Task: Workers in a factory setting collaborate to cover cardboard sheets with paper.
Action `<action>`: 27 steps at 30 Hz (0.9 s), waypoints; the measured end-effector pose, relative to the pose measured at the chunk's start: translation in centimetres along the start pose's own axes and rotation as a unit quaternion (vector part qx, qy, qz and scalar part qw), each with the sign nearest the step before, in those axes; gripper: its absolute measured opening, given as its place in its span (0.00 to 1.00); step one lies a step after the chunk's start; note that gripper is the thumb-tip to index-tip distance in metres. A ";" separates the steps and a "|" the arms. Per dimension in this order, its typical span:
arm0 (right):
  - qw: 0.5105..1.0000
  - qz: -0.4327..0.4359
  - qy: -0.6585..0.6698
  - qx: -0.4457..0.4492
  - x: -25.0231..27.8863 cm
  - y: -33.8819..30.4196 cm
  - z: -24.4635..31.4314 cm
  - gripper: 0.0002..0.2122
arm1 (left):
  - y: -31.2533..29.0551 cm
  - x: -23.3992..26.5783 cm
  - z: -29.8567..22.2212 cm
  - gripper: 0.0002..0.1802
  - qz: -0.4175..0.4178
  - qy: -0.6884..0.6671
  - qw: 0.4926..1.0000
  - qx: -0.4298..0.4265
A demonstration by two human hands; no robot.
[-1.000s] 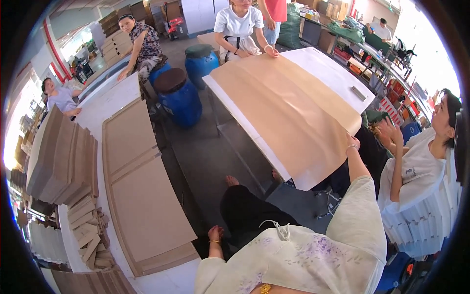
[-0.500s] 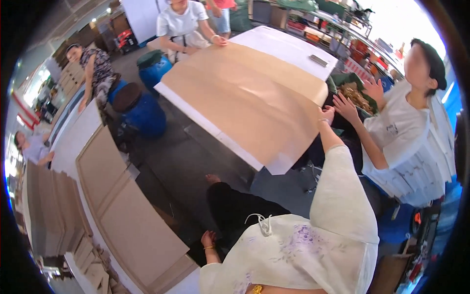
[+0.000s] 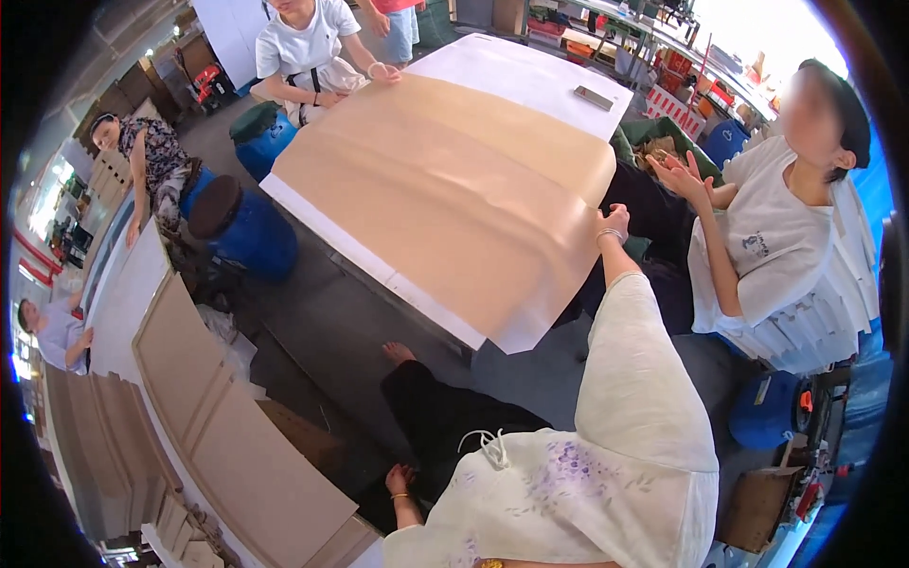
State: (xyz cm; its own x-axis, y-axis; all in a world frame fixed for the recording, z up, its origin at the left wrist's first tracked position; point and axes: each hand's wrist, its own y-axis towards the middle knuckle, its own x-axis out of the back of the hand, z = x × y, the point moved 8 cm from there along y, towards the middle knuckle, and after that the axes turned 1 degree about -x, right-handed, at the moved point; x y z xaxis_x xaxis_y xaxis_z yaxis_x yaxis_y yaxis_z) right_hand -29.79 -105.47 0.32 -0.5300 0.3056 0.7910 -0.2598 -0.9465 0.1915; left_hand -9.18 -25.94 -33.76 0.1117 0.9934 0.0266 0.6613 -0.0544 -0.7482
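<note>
A large sheet of brown paper (image 3: 417,180) lies over a white-topped table (image 3: 559,71). Its right side curls over and its near corner hangs past the table edge. My right hand (image 3: 613,223), arm stretched forward, grips the right edge of this paper with fingers closed. Beside my dark-trousered leg, my left hand (image 3: 400,479) is low down, fingers partly spread, with nothing visible in it. At the far side a co-worker's hand (image 3: 383,73) touches the paper. On the right, another person's hands (image 3: 684,180) are raised together, off the paper.
Blue barrels (image 3: 244,227) stand left of the table. Flat brown boards (image 3: 256,445) lie on a bench at the left, with stacked cardboard (image 3: 104,445) beyond. A dark phone-like slab (image 3: 593,97) rests on the table. A green-lined bin (image 3: 663,142) holds brown scraps.
My view has shifted, moving the scene slightly left. The right-hand person's hands have drawn together. My right hand keeps its grip on the paper.
</note>
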 end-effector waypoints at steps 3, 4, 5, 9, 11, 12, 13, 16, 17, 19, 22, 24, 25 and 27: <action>0.999 0.018 -0.035 0.032 -0.7 -0.2 0.0 0.20 | -0.3 -0.1 0.1 0.13 0.010 0.016 1.000 0.006; 0.999 0.020 -0.035 0.030 -0.8 -0.3 0.0 0.20 | -0.3 0.0 0.1 0.13 0.008 0.019 1.000 0.006; 0.997 0.036 -0.041 0.056 -1.0 -0.5 0.4 0.20 | -0.2 0.1 0.2 0.13 -0.003 0.027 1.000 0.006; 0.989 0.028 -0.052 0.132 -1.5 -0.3 1.4 0.20 | -0.5 -0.5 -0.1 0.13 0.014 0.078 0.997 -0.019; 0.985 0.005 -0.048 0.167 -1.7 0.3 1.5 0.20 | -0.3 -0.7 0.1 0.12 0.013 0.078 0.997 -0.019; 0.978 0.017 -0.032 0.205 -2.2 0.2 2.1 0.20 | -0.2 -0.6 0.2 0.11 0.010 0.076 0.997 -0.019; 0.969 0.030 -0.015 0.243 -2.7 0.0 2.9 0.19 | -0.1 -0.4 0.3 0.11 0.004 0.069 0.997 -0.021; 0.972 0.029 -0.020 0.234 -3.8 -0.5 3.4 0.18 | 0.0 -0.7 0.4 0.11 0.037 0.102 0.994 -0.026; 0.975 0.026 -0.015 0.219 -3.6 -1.0 3.7 0.17 | -0.3 -0.4 0.4 0.11 0.038 0.106 0.993 -0.028; 0.979 -0.023 0.013 0.203 -1.9 -0.8 2.6 0.15 | -0.8 -0.6 0.4 0.10 0.024 0.090 0.995 -0.032; 0.981 0.038 0.136 0.134 -3.9 3.1 -2.3 0.16 | -1.1 -2.4 -0.6 0.10 0.004 0.139 0.988 -0.071; 0.976 0.059 0.147 0.149 -5.3 2.5 -1.7 0.16 | -1.2 -2.8 -0.1 0.10 0.039 0.074 0.995 -0.047; 0.974 0.072 0.151 0.152 -5.5 2.4 -1.6 0.16 | -1.5 -2.9 -0.2 0.10 0.040 0.071 0.996 -0.046; 0.974 0.071 0.118 0.181 -5.4 1.8 -0.5 0.16 | -2.6 -2.9 -1.0 0.10 0.011 0.101 0.994 -0.047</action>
State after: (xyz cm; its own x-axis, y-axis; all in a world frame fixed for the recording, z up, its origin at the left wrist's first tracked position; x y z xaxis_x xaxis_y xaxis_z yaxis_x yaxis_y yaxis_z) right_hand -27.82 -108.78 -3.94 -0.7210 0.1442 0.6777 0.1084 -0.9426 0.3159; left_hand -10.44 -28.77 -31.24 0.2674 0.9519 0.1499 0.7225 -0.0952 -0.6848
